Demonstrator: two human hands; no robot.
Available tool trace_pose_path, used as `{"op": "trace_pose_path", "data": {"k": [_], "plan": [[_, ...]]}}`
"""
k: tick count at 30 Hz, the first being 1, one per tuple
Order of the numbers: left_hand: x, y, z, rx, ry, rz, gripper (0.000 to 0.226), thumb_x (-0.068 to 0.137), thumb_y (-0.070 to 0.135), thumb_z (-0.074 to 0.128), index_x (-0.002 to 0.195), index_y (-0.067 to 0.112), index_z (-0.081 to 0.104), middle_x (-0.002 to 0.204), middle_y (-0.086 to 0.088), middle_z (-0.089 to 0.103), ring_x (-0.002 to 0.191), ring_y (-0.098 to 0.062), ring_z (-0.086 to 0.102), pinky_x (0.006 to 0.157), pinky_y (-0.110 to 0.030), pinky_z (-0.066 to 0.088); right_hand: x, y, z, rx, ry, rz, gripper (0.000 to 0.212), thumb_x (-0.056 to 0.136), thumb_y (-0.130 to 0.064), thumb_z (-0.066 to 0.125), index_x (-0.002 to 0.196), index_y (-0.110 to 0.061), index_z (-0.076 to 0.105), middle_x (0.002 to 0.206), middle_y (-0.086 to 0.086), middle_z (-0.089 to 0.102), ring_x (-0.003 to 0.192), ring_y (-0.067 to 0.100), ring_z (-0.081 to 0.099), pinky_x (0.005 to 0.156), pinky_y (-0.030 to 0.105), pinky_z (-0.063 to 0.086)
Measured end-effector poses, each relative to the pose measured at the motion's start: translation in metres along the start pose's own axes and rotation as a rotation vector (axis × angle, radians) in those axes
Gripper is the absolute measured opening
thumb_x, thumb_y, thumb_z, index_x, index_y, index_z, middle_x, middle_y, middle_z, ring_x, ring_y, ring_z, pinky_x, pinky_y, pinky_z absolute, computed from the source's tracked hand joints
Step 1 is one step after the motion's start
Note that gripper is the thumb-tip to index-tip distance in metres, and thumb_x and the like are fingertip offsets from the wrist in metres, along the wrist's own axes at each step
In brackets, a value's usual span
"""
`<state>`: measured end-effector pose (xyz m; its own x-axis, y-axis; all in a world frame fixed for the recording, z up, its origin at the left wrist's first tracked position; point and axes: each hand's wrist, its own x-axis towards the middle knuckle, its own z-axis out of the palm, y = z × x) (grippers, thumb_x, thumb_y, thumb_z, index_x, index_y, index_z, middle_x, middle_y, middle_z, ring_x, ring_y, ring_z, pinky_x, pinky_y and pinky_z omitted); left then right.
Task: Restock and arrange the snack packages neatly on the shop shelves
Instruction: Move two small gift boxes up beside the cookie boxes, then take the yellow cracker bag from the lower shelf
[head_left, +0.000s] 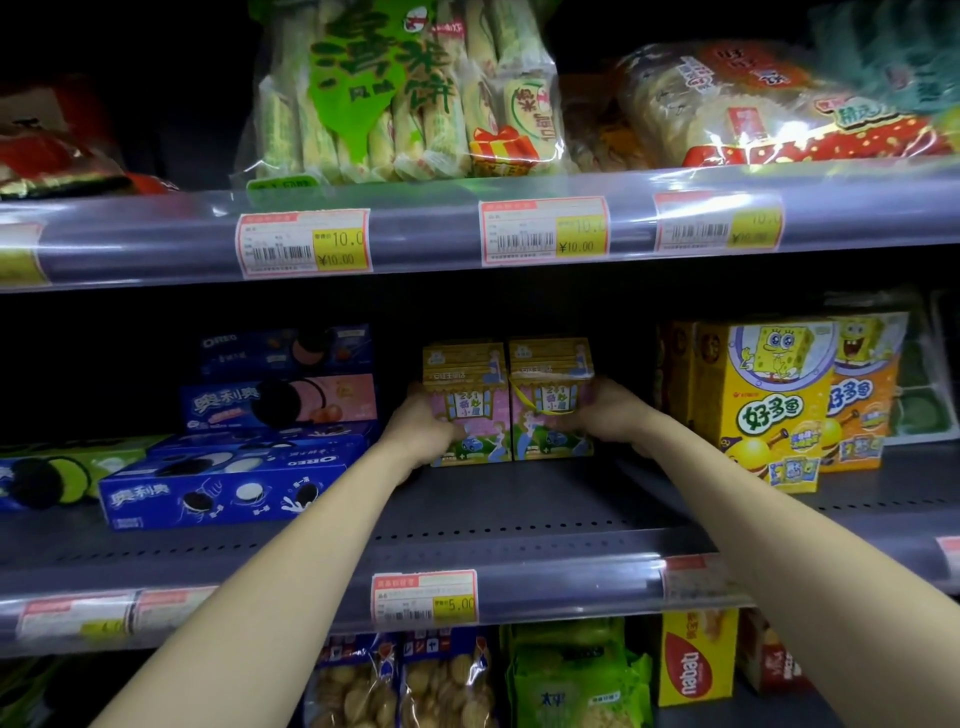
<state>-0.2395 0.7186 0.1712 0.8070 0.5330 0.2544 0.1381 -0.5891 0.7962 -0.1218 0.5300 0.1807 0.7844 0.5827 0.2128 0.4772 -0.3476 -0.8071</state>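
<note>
Head view. We see the middle shelf (519, 519) with a wide bare strip of deck in front of the two house-shaped boxes and out to the front lip. The shelf is bounded on the left by the Oreo boxes (228, 478) and on the right by the yellow SpongeBob boxes (769, 405). The gap between the house-shaped boxes and the yellow boxes is the wider of the two side gaps. The upper shelf edge (441, 234) overhangs the work zone.

Legible writing: "OREO" on the blue cartons; price tags (304, 241) on the upper rail read ¥10.00; the price label (423, 597) on the middle rail reads 5.00; "nabati" shows on a yellow box (696, 660) on the lower shelf. Green rice-cracker bag (400, 88) and a red-trimmed bag (753, 104) sit on the upper shelf.

The left house-shaped box (467, 405) and the right house-shaped box (550, 400) stand upright, side by side and touching, set well back on the middle shelf. Each has a yellow roof-like top and a pink and green printed front.

The left hand (421, 426) grasps the outer left side of the left box. The right hand (608, 410) grasps the outer right side of the right box. Both hands press inward on the pair.
</note>
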Motion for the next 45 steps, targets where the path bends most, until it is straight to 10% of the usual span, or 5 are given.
{"op": "trace_pose_path", "data": {"k": [7,20,29,35,45], "plan": [[-0.021,0.012,0.002,-0.038,-0.013,-0.030,0.043,0.084,0.006,0.067,0.126,0.012,0.057,0.125,-0.005,0.061,0.114,-0.023,0.057,0.095,-0.028,0.044,-0.019,-0.011,0.000,-0.062,0.000,0.076,0.045,0.083,-0.017,0.072,0.124,-0.013,0.055,0.121,0.003,0.059,0.105,0.017,0.054,0.060,0.021,0.043],[-0.078,0.025,-0.008,0.030,0.221,0.058,0.049,0.088,0.016,0.064,0.134,0.010,0.049,0.123,-0.005,0.061,0.106,-0.021,0.057,0.081,-0.025,0.043,-0.043,-0.016,0.013,-0.278,0.212,0.102,0.081,0.078,-0.032,0.074,0.139,-0.001,0.031,0.135,0.017,0.045,0.125,0.034,0.045,0.101,0.041,0.043],[-0.138,0.011,-0.025,0.079,0.332,0.253,0.016,0.091,0.022,0.061,0.107,0.023,0.064,0.097,0.007,0.065,0.084,-0.011,0.061,0.072,-0.027,0.051,-0.091,-0.044,0.059,-0.420,0.348,-0.267,0.030,0.083,-0.027,0.065,0.109,-0.012,0.064,0.106,0.011,0.067,0.095,0.030,0.063,0.076,0.036,0.053],[-0.174,-0.015,-0.064,0.128,0.322,0.352,0.013,0.090,0.020,0.062,0.102,0.024,0.064,0.086,0.015,0.063,0.069,-0.001,0.058,0.068,-0.014,0.047,-0.123,-0.079,0.104,-0.377,0.281,-0.544,0.026,0.085,-0.019,0.060,0.110,-0.012,0.063,0.109,0.008,0.065,0.102,0.025,0.059,0.082,0.033,0.046],[-0.238,-0.102,-0.153,0.461,0.223,0.260,0.012,0.087,0.026,0.060,0.099,0.028,0.061,0.077,0.014,0.059,0.068,-0.009,0.054,0.071,-0.034,0.051,-0.190,-0.118,0.219,-0.470,0.148,-0.801,0.020,0.084,-0.012,0.059,0.104,-0.010,0.062,0.099,0.007,0.062,0.098,0.028,0.056,0.070,0.034,0.041]]}}
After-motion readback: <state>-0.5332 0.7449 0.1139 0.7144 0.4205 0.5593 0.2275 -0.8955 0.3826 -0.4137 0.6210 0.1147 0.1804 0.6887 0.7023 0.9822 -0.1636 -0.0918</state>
